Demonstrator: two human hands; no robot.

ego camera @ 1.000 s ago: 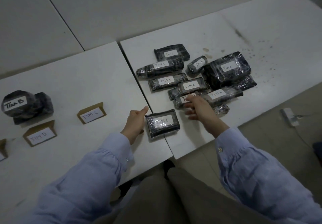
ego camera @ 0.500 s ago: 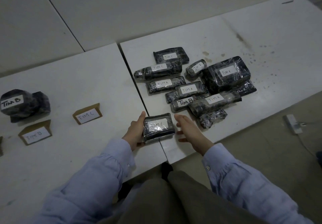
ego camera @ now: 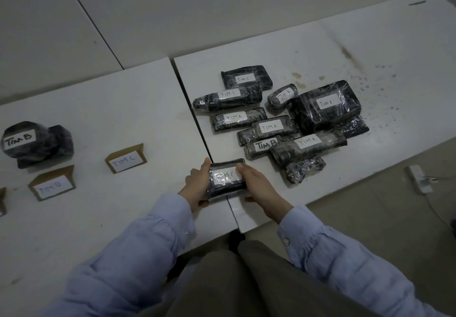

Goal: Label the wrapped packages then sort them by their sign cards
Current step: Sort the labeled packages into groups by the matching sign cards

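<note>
**Slick package, close cards**

Head view: left hand [ego camera: 196, 186] and right hand [ego camera: 260, 191] grip the TIM C package [ego camera: 225, 180], right of the TIM C sign card [ego camera: 127, 160]. Its glossy wrap could slip; the neighbouring TIM B sign card [ego camera: 53, 186] invites a mis-sort.

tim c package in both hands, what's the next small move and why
Probably carry the TIM C package left and set it down by the TIM C sign card. The left hand and right hand grip its two ends, and its label matches that card.
</note>
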